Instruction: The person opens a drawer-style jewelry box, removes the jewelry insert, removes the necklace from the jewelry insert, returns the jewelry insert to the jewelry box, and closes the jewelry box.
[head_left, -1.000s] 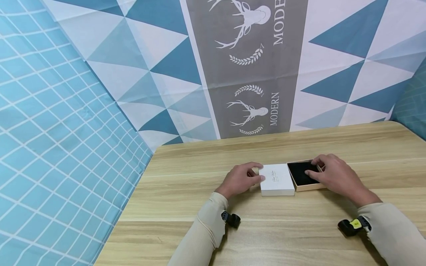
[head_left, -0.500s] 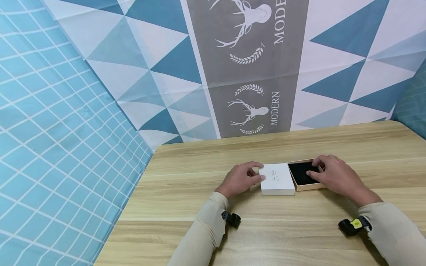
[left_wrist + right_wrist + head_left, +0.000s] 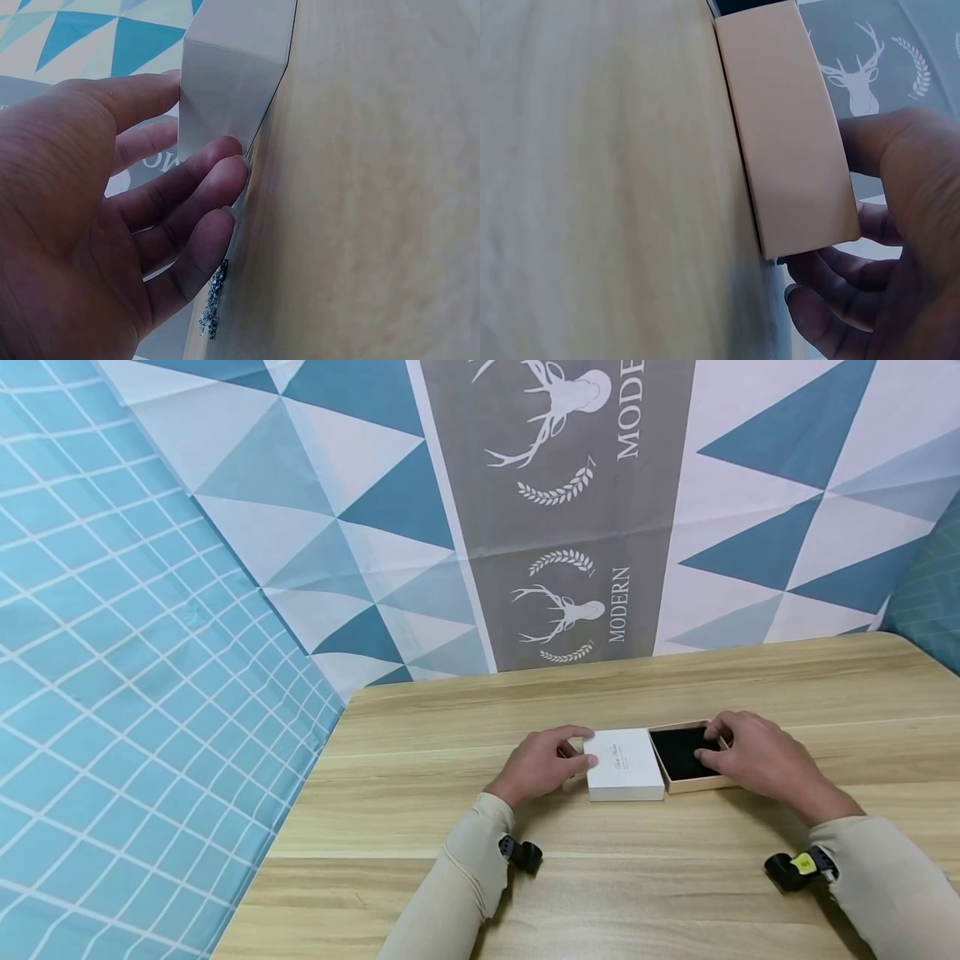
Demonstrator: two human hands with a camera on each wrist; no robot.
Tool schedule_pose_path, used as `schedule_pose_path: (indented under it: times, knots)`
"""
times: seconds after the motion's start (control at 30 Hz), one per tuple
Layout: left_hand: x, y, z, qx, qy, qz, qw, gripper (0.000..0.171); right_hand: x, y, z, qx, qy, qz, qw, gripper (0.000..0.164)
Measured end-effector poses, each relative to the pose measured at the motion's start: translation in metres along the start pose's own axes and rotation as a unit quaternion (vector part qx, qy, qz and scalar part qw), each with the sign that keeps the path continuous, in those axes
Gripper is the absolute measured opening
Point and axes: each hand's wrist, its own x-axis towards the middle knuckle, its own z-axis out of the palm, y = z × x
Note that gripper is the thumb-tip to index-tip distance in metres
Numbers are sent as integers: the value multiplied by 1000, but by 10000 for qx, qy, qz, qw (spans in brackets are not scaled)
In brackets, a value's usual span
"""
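Observation:
A white box lid [image 3: 622,766] with small printed writing lies flat on the table in the head view. My left hand [image 3: 542,766] holds its left edge, with thumb and index finger on the rim; in the left wrist view the other fingers of that hand [image 3: 67,202] curl near the lid's lower edge [image 3: 225,94]. Touching the lid's right side is an open tan box base [image 3: 697,782] with a black lining [image 3: 678,753]. My right hand [image 3: 765,758] grips its right side, thumb inside over the lining. The base's outer wall [image 3: 787,135] shows in the right wrist view.
The wood-grain table [image 3: 600,893] runs back to a patterned cloth [image 3: 562,543] hung behind it. A blue grid cloth [image 3: 135,677] borders the left side. Each sleeve carries a dark wrist camera [image 3: 521,854].
My right hand has shifted very slightly to the right, its thumb a little further along the lining. The left hand and the lid stay where they were.

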Motion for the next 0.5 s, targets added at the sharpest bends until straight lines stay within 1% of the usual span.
schedule_pose_path:
  times: [0.2, 0.5]
  knots:
    - [1, 0, 0, 83, 31, 74, 9999, 46, -2, -2, -1, 16, -96, 102, 9999, 35]
    - [1, 1, 0, 115, 18, -10, 9999, 51, -3, -3, 2, 82, -223, 91, 9997, 31]
